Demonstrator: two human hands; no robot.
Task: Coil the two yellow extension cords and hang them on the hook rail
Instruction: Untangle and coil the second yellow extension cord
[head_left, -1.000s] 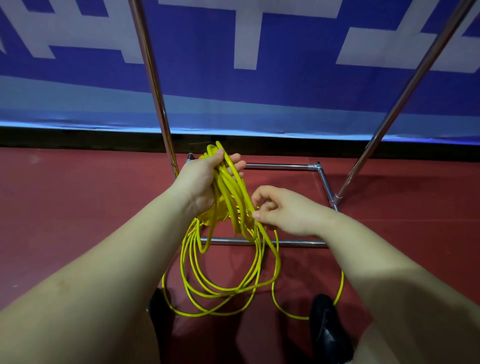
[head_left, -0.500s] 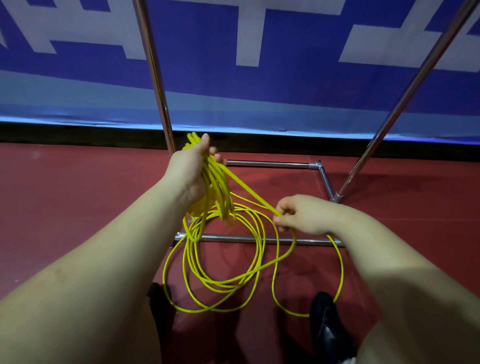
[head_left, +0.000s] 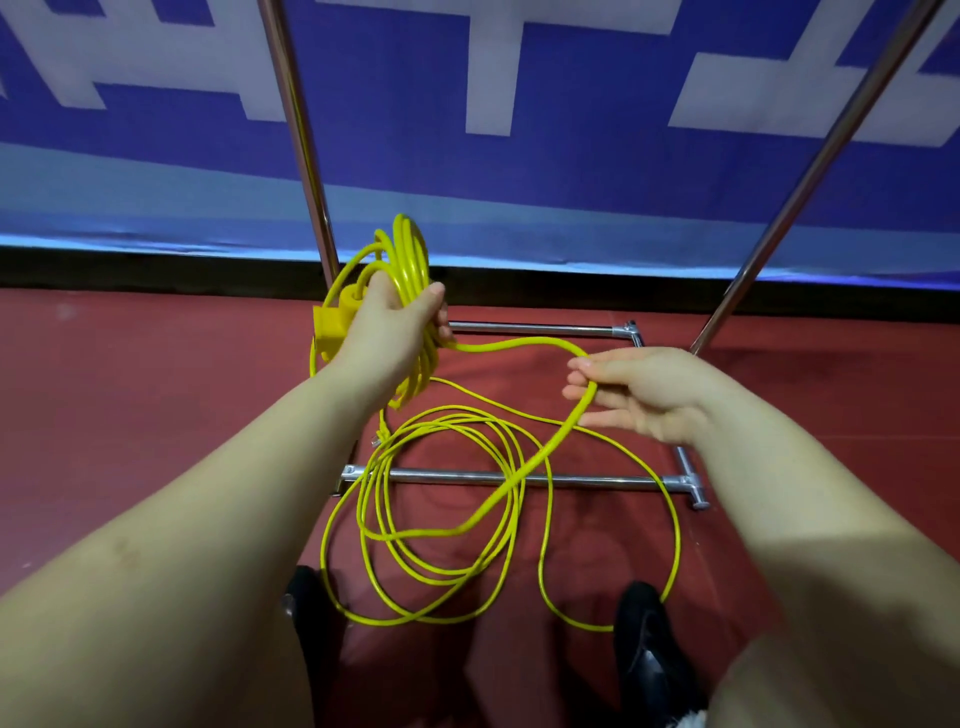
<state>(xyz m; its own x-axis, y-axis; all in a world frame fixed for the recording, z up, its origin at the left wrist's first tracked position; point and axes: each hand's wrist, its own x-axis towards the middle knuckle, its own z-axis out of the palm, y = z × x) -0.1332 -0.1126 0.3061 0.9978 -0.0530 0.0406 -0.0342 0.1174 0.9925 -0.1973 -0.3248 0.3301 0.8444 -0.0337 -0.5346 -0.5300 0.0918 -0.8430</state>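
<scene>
Item: yellow cord, one continuous length in view, partly coiled. Whether a second cord lay among the loops could not be told.

Left hand: raised above the floor, fingers curled round a bundle of gathered loops. The bundle stood upright in the fist and rose above the knuckles. A yellow plug block sat against the back of that hand, just left of the wrist.

Right hand: held out to the right at a lower level, fingers nearly straight and spread. One strand ran across the fingers and bent there (it lay on them; no curl or pinch round it showed). From the left fist the strand arched over to the right fingers, then dropped diagonally to the floor.

Remainder of cord: several loose loops lying on the red floor, overlapping, crossing the near bar of the rack base. The outermost loop swung wide to the right and ended near the right shoe.

Rack: two chrome uprights rising out of frame, the right one slanted. No hooks were in view.

Surroundings: blue-and-white banner along the wall behind; left shoe at the lower edge, touching the loops.
</scene>
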